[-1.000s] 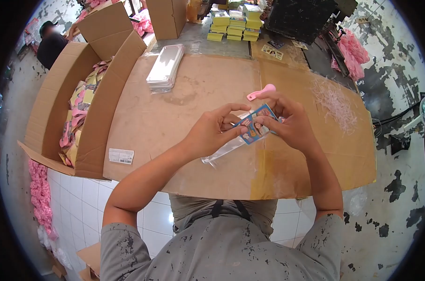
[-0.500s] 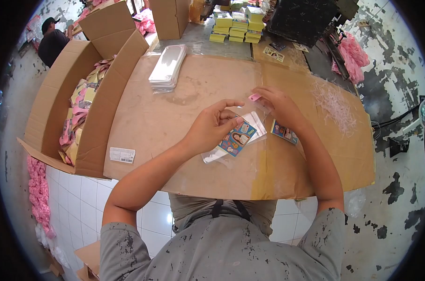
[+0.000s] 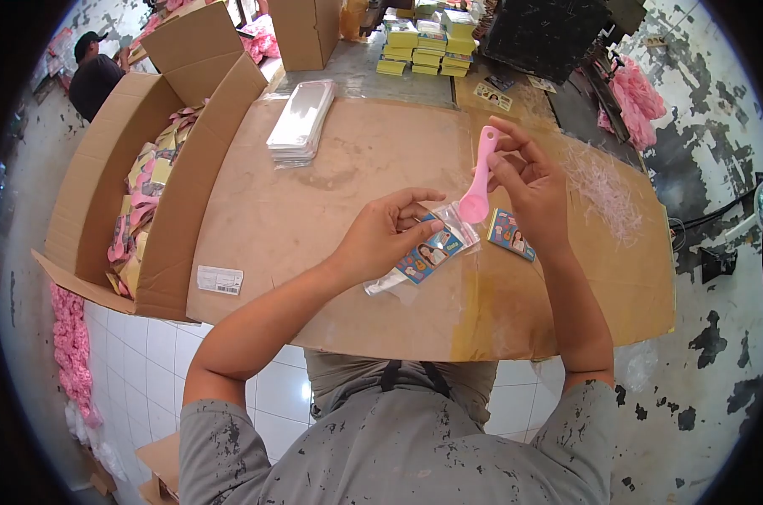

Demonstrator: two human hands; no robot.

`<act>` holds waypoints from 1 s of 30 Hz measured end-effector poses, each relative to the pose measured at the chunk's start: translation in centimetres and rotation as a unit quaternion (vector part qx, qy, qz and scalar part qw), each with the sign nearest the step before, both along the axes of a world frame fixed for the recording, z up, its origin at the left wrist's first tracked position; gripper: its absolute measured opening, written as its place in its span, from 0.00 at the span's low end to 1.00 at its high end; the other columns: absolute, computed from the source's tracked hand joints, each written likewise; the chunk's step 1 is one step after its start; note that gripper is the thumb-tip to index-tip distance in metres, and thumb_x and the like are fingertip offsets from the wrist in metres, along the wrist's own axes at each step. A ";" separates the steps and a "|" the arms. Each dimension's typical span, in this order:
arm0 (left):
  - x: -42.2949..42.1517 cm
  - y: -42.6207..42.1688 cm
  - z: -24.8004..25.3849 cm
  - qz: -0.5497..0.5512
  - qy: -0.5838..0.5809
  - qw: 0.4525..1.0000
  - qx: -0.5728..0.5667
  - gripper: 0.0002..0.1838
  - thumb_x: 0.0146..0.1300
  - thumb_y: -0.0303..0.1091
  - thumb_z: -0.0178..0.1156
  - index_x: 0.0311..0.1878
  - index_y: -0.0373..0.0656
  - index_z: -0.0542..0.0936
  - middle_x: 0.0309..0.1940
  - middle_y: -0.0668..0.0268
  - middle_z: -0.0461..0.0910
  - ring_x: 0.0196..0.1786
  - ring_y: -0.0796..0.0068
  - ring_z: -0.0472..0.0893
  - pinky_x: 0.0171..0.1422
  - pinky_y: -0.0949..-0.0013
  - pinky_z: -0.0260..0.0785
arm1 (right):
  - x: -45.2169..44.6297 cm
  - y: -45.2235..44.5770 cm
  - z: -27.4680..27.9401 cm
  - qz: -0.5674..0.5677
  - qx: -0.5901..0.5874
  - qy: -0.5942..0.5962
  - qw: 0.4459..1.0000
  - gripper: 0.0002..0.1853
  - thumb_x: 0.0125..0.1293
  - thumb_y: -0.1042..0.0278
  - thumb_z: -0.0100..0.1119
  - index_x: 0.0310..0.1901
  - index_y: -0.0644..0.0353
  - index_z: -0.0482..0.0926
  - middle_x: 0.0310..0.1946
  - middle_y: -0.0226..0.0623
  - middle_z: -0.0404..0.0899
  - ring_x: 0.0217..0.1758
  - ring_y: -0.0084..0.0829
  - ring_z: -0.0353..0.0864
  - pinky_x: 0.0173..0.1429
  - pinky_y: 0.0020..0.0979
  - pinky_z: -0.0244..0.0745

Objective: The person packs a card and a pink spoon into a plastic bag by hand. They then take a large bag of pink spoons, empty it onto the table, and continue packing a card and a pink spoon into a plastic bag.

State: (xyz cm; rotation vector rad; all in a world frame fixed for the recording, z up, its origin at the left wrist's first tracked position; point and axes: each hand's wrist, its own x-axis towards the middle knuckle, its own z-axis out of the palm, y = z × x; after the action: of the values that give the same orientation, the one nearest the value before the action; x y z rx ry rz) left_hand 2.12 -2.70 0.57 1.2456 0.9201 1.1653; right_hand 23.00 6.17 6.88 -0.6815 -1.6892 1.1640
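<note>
In my right hand [image 3: 529, 189] is a pink plastic measuring spoon [image 3: 475, 204], pinched near its holed handle end with the bowl hanging down. Its bowl is close to the open end of a clear zip bag [image 3: 383, 284]; whether they touch I cannot tell. My left hand [image 3: 374, 237] pinches this bag together with a blue printed card [image 3: 432, 255], which seems to lie inside it. To the right, a small stack of similar cards [image 3: 510, 236] rests on the cardboard-covered table [image 3: 339, 316], below my right hand.
A stack of clear bags [image 3: 301, 122] lies at the back left, near a white label [image 3: 220, 279]. Left stands a cardboard box [image 3: 200, 181] of packed pink spoons. Card stacks [image 3: 428, 46] are at the back, shredded strips [image 3: 604, 189] at right. Another person [image 3: 95, 80] is far left.
My right hand has lifted the pink spoon upright and moved a little right, the spoon now in plain view. The card in my left hand now seems to be within the clear bag.
</note>
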 end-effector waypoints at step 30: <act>-0.9 -1.3 2.6 -0.037 -0.044 0.990 0.131 0.26 0.72 0.21 0.55 0.73 0.36 0.69 0.64 0.58 0.79 0.66 0.71 0.79 0.72 0.64 0.71 | 0.3 -4.0 6.7 0.105 0.241 -0.253 0.931 0.06 0.63 0.78 0.69 0.42 0.63 0.85 0.36 0.32 0.86 0.39 0.24 0.84 0.40 0.28 0.74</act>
State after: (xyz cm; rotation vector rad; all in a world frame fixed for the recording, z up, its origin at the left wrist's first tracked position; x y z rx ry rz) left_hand 1.23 -4.01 3.17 1.4135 0.6651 1.3014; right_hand 23.33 2.14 13.62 -0.5185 -2.4246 0.6827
